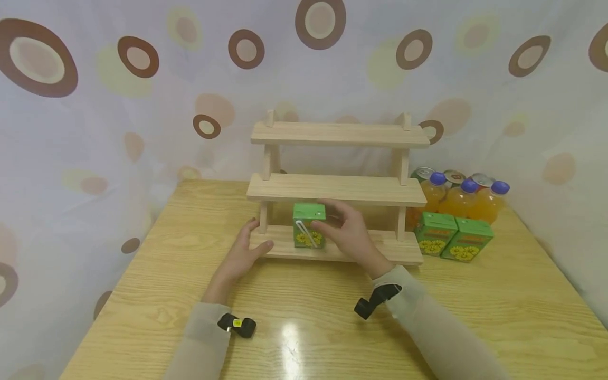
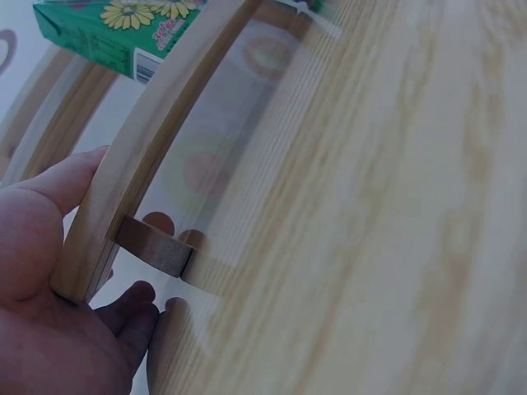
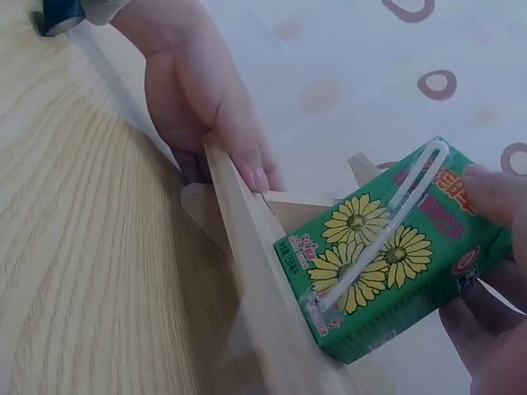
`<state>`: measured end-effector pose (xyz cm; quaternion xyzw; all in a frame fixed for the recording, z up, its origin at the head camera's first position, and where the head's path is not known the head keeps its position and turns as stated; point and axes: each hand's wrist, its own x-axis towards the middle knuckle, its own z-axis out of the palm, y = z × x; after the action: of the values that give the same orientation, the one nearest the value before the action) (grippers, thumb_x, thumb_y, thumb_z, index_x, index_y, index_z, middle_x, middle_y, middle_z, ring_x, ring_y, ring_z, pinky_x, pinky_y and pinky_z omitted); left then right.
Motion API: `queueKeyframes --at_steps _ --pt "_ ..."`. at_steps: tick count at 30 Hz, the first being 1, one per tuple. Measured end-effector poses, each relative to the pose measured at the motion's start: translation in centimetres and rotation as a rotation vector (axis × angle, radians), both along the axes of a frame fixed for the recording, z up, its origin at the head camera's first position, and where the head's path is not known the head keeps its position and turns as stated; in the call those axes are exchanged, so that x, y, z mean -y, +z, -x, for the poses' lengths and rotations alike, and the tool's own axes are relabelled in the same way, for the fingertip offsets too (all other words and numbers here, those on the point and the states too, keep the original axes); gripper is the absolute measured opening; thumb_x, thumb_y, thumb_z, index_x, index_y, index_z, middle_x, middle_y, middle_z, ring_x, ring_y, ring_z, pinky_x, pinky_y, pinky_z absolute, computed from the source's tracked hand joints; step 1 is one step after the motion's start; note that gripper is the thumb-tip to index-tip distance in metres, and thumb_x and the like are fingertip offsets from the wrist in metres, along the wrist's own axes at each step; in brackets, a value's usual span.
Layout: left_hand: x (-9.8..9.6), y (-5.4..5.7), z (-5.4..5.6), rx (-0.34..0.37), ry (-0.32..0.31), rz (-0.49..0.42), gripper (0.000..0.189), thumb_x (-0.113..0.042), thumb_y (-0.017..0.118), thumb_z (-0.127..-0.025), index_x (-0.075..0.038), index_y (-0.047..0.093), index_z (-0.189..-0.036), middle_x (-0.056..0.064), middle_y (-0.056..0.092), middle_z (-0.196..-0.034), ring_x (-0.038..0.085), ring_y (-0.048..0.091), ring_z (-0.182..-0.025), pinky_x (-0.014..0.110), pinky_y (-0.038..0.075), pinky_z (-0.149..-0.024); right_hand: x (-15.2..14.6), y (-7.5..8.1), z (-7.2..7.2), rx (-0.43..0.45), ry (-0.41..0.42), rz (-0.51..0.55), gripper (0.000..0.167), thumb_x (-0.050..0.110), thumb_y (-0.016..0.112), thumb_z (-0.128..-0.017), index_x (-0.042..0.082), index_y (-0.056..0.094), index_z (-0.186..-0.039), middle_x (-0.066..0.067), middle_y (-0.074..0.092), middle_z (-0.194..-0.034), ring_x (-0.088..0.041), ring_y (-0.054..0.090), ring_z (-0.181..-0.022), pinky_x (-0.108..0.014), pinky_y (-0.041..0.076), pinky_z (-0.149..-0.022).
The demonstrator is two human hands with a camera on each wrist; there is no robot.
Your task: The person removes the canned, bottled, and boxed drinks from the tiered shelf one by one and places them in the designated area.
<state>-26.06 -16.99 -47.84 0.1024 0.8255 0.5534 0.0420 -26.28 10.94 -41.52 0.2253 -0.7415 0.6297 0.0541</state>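
A green drink carton [image 1: 306, 229] with yellow flowers and a white straw on its front is upright at the lowest board of a three-tier wooden shelf [image 1: 337, 189]. My right hand [image 1: 352, 235] holds it from the right, thumb on the front; the other fingers are partly hidden behind. In the right wrist view, the bottom of the carton [image 3: 395, 247] meets the board's edge area; whether its full weight rests there I cannot tell. At the left end of that board, my left hand [image 1: 241, 258] grips the wood, the thumb on one face and fingers [image 2: 136, 317] on the other.
Right of the shelf stand two more green cartons [image 1: 465, 240]. Behind them are three orange drink bottles [image 1: 459, 203] with blue caps, then several cans [image 1: 453, 177]. A patterned curtain [image 1: 142, 105] hangs behind the wooden table [image 1: 152, 264].
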Motion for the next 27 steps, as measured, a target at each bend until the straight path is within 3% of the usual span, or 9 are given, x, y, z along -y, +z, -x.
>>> queueKeyframes --at_steps 3,11,16,19,23,27 --pt "-0.1 0.0 -0.1 0.001 -0.003 0.003 0.073 -0.036 0.063 -0.097 -0.018 0.023 -0.156 0.007 0.006 -0.165 0.032 0.001 -0.149 0.059 0.006 -0.116 -0.2 0.1 -0.2 -0.023 -0.021 -0.009 0.052 0.008 0.077 -0.085 0.000 0.057 -0.133 -0.016 0.063 -0.122 -0.033 0.060 -0.113 -0.042 0.049 -0.098" --pt "-0.2 0.3 -0.2 0.013 -0.008 -0.008 0.074 -0.036 0.062 -0.098 -0.018 0.021 -0.156 0.005 0.004 -0.165 0.031 -0.001 -0.149 0.059 0.006 -0.116 -3.3 0.5 -1.9 -0.043 -0.028 -0.079 0.049 0.011 0.074 -0.088 0.007 0.058 -0.135 -0.009 0.062 -0.130 -0.029 0.059 -0.119 -0.036 0.049 -0.098" --pt "-0.1 0.3 -0.2 0.018 -0.004 -0.010 0.073 -0.035 0.062 -0.098 -0.017 0.022 -0.156 0.005 0.003 -0.165 0.032 -0.002 -0.149 0.060 0.004 -0.116 -6.3 0.7 -3.2 -0.058 -0.071 -0.120 0.048 0.008 0.072 -0.089 0.006 0.058 -0.135 -0.013 0.062 -0.129 -0.029 0.059 -0.118 -0.030 0.051 -0.094" --pt "0.0 0.3 -0.2 0.023 -0.005 -0.018 0.072 -0.035 0.062 -0.098 -0.018 0.022 -0.156 0.005 0.003 -0.165 0.031 -0.002 -0.149 0.060 0.004 -0.116 -8.2 0.4 -3.8 -0.095 -0.077 -0.078 0.047 0.000 0.071 -0.089 0.000 0.058 -0.134 -0.020 0.061 -0.128 -0.024 0.061 -0.114 -0.029 0.053 -0.090" --pt "-0.1 0.3 -0.1 0.023 -0.001 -0.019 0.071 -0.034 0.062 -0.098 -0.019 0.023 -0.156 0.005 0.004 -0.165 0.031 -0.001 -0.149 0.060 0.004 -0.116 -11.0 0.2 -4.8 -0.141 -0.094 -0.060 0.047 -0.008 0.069 -0.087 -0.004 0.058 -0.133 -0.015 0.061 -0.130 -0.014 0.059 -0.117 -0.026 0.053 -0.089" --pt "0.0 0.1 0.0 0.024 -0.001 -0.006 0.074 -0.037 0.062 -0.098 -0.018 0.021 -0.156 0.004 0.003 -0.165 0.031 -0.001 -0.149 0.059 0.004 -0.116 -14.1 0.5 -6.4 -0.150 -0.165 -0.127 0.049 -0.008 0.069 -0.088 -0.001 0.058 -0.134 -0.004 0.061 -0.133 -0.007 0.056 -0.121 -0.021 0.052 -0.087"
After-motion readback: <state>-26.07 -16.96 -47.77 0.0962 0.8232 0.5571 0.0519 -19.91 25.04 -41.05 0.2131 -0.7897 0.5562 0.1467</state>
